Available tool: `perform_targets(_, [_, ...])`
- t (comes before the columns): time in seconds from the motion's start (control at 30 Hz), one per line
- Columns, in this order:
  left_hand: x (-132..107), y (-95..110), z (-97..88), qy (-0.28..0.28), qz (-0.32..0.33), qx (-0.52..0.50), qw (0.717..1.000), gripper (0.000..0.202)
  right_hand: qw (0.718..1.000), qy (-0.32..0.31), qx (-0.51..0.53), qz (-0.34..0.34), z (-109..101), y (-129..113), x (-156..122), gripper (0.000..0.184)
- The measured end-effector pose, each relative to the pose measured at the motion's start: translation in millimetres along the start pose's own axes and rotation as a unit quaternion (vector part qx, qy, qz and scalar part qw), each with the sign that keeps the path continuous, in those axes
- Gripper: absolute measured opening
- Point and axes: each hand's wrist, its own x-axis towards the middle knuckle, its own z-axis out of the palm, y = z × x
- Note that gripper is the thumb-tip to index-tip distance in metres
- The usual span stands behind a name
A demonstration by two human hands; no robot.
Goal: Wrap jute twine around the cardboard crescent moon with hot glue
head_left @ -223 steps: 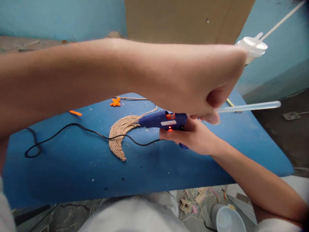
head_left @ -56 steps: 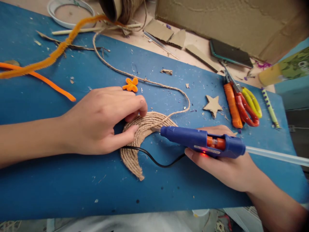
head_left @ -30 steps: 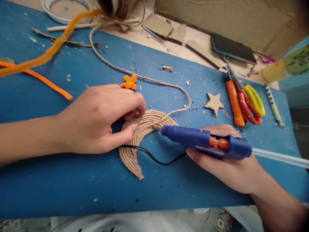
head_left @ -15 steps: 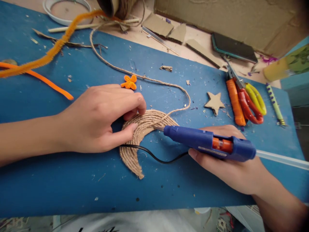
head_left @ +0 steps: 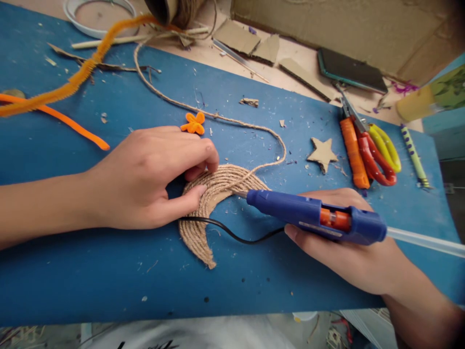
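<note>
A crescent-shaped piece of cardboard lies on the blue work surface, mostly covered with rows of jute twine; bare cardboard shows along its inner curve. My left hand grips its upper left part, thumb on top and fingers bent at the outer edge, with some fingertips hidden. My right hand is closed around a blue hot glue gun, a clear glue stick sticking out of its back. The gun's nozzle meets the crescent's inner edge. Loose twine trails from the crescent toward the back. The gun's black cord crosses the crescent.
An orange pipe-cleaner flower sits just beyond my left hand. To the right are a cardboard star, a cutter, scissors and a crayon-like stick. Behind stand a twine roll, phone and cardboard box.
</note>
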Motion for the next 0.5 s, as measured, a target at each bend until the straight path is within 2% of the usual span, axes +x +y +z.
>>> perform_targets(0.27, [0,3,-1.3,0.005,0.008,0.007,1.000,0.009,1.000,-0.004,0.022,0.017,-1,-1,-2,0.021])
perform_targets(0.5, [-5,2,2.3,0.019,0.003,0.028,0.999,0.010,0.999,0.024,-0.027,0.018,-13,-4,-16,0.019])
